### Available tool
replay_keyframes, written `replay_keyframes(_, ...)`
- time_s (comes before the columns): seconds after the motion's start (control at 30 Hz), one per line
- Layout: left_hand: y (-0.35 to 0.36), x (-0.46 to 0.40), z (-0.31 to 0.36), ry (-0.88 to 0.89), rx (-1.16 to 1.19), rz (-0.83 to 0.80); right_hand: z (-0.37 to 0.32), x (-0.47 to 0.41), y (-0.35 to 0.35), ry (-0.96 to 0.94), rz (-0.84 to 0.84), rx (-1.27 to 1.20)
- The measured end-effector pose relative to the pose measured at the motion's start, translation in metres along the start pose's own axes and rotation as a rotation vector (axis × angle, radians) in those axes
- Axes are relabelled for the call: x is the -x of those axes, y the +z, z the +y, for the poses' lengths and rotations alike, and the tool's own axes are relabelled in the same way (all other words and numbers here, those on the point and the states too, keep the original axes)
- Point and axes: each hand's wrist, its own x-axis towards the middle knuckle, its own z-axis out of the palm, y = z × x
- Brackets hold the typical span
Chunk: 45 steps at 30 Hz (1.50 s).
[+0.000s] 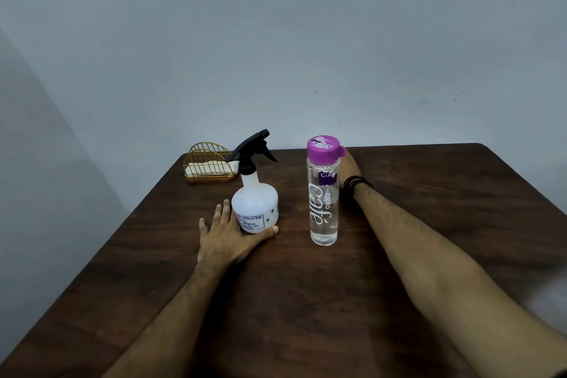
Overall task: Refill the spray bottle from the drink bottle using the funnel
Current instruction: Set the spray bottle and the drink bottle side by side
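Note:
A white spray bottle [256,202] with a black trigger head stands upright on the dark wooden table [306,301]. My left hand [227,239] lies flat on the table at its base, fingers straight, thumb and forefinger touching the bottle's foot. To the right stands a clear drink bottle [323,193] with a purple cap, water inside. My right hand [348,164] reaches behind the drink bottle; only its back and the wrist with dark bands show, the fingers are hidden. No funnel is visible.
A gold wire holder [210,164] with a pale item inside stands at the table's far left corner. A grey wall rises right behind the table's far edge. The table's left edge runs diagonally near my left forearm.

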Motion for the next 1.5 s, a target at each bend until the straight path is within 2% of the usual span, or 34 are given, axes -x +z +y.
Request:
replay_keyframes(0.17, 0.003, 0.002, 0.000, -0.002, -0.013, 0.017, 0.027, 0.021, 0.005, 0.043, -0.063, 0.078)
replay_keyframes(0.27, 0.000, 0.003, 0.000, 0.009, 0.003, 0.031, 0.018, 0.061, -0.010, 0.045, 0.016, 0.076)
replay_keyframes(0.77, 0.003, 0.020, -0.003, 0.061, 0.131, 0.130, 0.031, 0.195, -0.036, 0.013, 0.118, 0.036)
replay_keyframes(1.1, 0.004, 0.011, -0.010, 0.109, 0.325, 0.197, 0.037, 0.203, -0.037, 0.137, 0.354, -0.083)
replay_keyframes(1.17, 0.001, 0.009, -0.010, 0.087, 0.398, 0.198, 0.032, 0.207, -0.041, 0.053, 0.509, -0.088)
replay_keyframes(1.23, -0.004, 0.009, -0.009, 0.018, 0.537, 0.205, 0.021, 0.213, -0.041, -0.123, 0.680, -0.050)
replay_keyframes(1.33, -0.013, 0.007, -0.006, 0.017, 0.834, 0.253, -0.013, 0.229, -0.025, -0.339, 0.778, -0.028)
replay_keyframes(1.4, -0.018, 0.003, 0.001, 0.079, 0.965, 0.298, -0.037, 0.238, -0.006, -0.503, 0.711, -0.043)
replay_keyframes(1.5, -0.030, -0.003, 0.024, 0.157, 0.987, 0.344, -0.067, 0.243, 0.023, -0.672, 0.463, -0.028)
